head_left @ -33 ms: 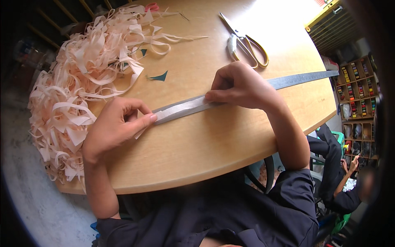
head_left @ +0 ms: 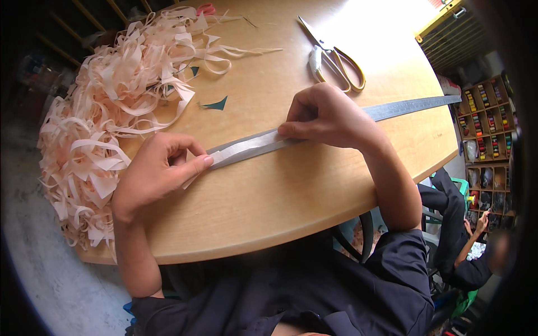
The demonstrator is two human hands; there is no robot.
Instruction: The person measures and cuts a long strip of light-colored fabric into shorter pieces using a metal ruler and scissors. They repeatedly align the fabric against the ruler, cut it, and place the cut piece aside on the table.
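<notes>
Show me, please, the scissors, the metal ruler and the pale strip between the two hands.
Scissors [head_left: 316,59]: head view, on the white-wrapped part of the handle.
Metal ruler [head_left: 404,108]: head view, on its bare right-hand stretch.
Pale strip [head_left: 245,145]: head view, near its visible middle.

Strong light from top right; far end of wooden table [head_left: 252,224] blown out white. Steel ruler [head_left: 412,107] has a sheen. Soft shadow below right hand [head_left: 330,117]. Centre reasonably sharp. Heavy fisheye: table edge bows, corners black. Left background dim, soft; co-worker's head [head_left: 497,252] blurred.
</notes>
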